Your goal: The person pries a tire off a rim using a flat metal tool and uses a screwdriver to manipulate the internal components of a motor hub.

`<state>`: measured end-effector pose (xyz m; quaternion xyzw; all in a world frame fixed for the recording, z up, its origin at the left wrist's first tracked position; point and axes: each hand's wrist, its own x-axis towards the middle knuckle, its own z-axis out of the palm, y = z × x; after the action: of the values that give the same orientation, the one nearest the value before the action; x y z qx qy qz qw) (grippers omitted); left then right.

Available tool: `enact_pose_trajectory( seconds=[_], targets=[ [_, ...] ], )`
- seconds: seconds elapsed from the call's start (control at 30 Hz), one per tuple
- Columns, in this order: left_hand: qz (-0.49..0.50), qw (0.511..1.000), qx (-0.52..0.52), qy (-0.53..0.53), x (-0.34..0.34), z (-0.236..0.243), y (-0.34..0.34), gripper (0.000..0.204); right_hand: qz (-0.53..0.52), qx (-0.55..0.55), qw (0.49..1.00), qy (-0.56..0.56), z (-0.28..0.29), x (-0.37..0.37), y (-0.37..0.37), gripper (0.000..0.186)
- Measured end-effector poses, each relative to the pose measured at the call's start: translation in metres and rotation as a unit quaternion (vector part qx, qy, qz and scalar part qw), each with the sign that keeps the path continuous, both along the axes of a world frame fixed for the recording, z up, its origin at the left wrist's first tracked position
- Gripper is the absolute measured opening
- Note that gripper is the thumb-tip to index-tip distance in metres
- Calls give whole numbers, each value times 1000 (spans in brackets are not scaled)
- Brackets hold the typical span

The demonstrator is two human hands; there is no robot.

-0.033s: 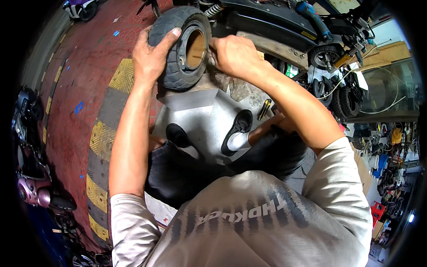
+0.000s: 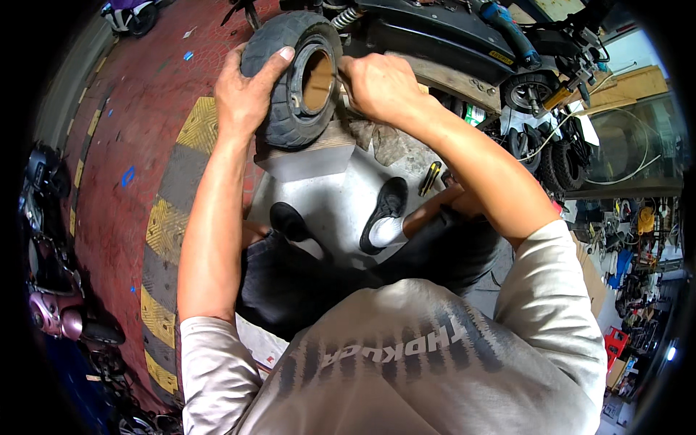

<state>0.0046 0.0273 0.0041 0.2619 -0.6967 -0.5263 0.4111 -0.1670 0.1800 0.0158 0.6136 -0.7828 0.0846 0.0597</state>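
Observation:
A small black tyre (image 2: pixel 286 133) stands upright on a grey-sided box (image 2: pixel 308 162), with a metal wheel rim (image 2: pixel 297 81) inside it. Brownish board shows through the rim's open centre. My left hand (image 2: pixel 248 93) is wrapped over the tyre's left side, its thumb pressed on the sidewall near the rim. At the opposite edge of the tyre, my right hand (image 2: pixel 380 85) is closed in a fist with the knuckles up. Whatever its fingers grip is hidden from me. A crumpled dirty cloth (image 2: pixel 389 145) lies just below that hand.
A yellow-and-black hand tool (image 2: pixel 430 178) lies right of my shoe (image 2: pixel 390 210). Beyond the tyre is a black scooter body (image 2: pixel 435 40) with a blue power tool (image 2: pixel 511 32) on top. A yellow-and-black speed bump (image 2: pixel 168 225) runs along the left. Spare tyres (image 2: pixel 568 165) stand at right.
My right hand has shifted very slightly up and left at the tyre's edge. The left hand keeps its hold, and the tyre has barely moved.

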Motion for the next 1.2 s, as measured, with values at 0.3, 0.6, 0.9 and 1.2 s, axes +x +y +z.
enact_pose_trajectory(
  seconds=[0.3, 0.6, 0.9, 1.2],
  targets=[
    [26, 998, -49, -12, 0, -9, -1, 78, -98, -67, 993, -23, -61, -13, -41, 21],
    [19, 999, -24, -22, -6, -2, 4, 67, 92, 315, 934, -142, -70, -34, -90, 25],
    [27, 999, -22, -37, -5, -5, -6, 78, 29, 70, 994, -78, -5, 16, 5, 28],
    [2, 999, 4, -43, 1, -5, -3, 87, 152, 29, 985, 77, 3, -5, 11, 14]
  ],
)
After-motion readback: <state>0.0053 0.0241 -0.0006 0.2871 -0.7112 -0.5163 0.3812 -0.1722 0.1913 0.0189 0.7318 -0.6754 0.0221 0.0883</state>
